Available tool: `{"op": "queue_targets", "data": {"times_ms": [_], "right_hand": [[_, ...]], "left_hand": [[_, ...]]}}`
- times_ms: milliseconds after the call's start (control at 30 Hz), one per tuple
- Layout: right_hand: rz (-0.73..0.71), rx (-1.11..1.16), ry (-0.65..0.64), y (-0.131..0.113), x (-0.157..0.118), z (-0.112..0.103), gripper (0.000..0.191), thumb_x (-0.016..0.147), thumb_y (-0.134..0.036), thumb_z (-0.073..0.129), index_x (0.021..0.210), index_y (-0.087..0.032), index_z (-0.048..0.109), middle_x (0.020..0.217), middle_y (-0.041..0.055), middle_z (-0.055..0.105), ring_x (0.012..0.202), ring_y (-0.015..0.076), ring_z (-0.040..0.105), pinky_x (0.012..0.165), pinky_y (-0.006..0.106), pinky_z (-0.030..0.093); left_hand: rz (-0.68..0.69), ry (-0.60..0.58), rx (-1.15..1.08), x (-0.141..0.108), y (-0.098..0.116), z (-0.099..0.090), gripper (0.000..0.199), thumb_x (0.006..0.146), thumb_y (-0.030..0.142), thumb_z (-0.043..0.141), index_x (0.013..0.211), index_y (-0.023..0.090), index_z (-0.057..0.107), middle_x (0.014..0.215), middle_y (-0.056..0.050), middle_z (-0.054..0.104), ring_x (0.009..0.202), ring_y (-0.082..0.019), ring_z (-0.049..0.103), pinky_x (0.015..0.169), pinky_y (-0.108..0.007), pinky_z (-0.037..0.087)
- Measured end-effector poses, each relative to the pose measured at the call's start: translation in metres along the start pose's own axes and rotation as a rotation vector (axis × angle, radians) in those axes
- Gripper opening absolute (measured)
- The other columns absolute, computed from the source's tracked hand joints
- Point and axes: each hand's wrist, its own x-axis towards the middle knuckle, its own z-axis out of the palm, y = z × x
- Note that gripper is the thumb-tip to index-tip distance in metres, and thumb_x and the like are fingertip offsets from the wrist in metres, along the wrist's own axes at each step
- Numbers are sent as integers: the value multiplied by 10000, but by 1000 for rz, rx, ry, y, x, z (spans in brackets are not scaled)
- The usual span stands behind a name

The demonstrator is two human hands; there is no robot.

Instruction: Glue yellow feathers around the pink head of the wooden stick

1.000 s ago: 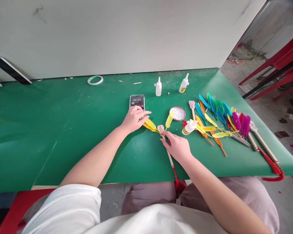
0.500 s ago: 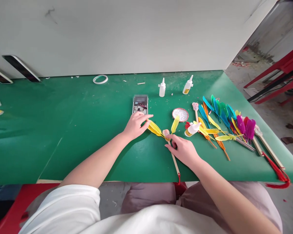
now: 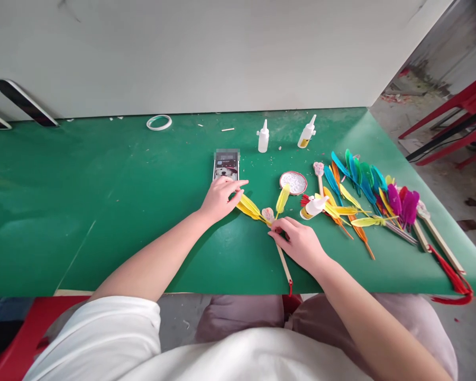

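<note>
A wooden stick (image 3: 283,260) with a pinkish decorated head (image 3: 267,214) and a red tassel lies near the table's front edge. Yellow feathers (image 3: 249,207) spread from its head to the left, and one yellow-green feather (image 3: 282,199) points up to the right. My right hand (image 3: 295,241) has its thumb and fingertips pinched at the feather quills just below the head. Over the lower end of the phone (image 3: 227,165), my left hand (image 3: 221,200) has its fingers apart, beside the tips of the yellow feathers.
A round dish (image 3: 293,182) and a tipped glue bottle (image 3: 313,207) lie right of centre. Two bottles (image 3: 263,137) (image 3: 307,132) stand behind. Coloured feathers (image 3: 367,185) and tasselled sticks (image 3: 440,238) cover the right side. A tape roll (image 3: 159,123) lies at the back.
My right hand's thumb and fingers have closed together at the quills. My left hand stays by the feather tips. The whole view has shifted slightly.
</note>
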Motion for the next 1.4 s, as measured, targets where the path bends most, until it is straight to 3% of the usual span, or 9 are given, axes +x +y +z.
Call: {"op": "queue_targets", "data": {"times_ms": [233, 633, 1400], "right_hand": [[108, 35, 218, 0, 0, -7, 198, 857, -288, 430, 945, -204, 586, 758, -14, 613, 459, 57, 408, 520, 186, 371], [17, -154, 41, 0, -2, 1, 294, 889, -272, 367, 1052, -268, 613, 812, -1, 610, 623, 76, 548, 544, 187, 363], [4, -239, -15, -1, 1, 3, 307, 902, -285, 336, 1076, -287, 590, 877, 0, 604, 672, 91, 586, 544, 196, 367]], "left_hand": [[-50, -10, -17, 1, 2, -1, 272, 858, 242, 443, 1085, 209, 590, 791, -10, 619, 850, -159, 540, 846, -320, 409], [-20, -37, -39, 0, 3, 0, 260, 844, 242, 484, 1075, 215, 600, 794, -11, 602, 839, -159, 529, 816, -308, 421], [31, -52, -2, 0, 5, 0, 259, 811, 218, 552, 1065, 202, 605, 742, -8, 596, 808, -157, 513, 792, -305, 411]]}}
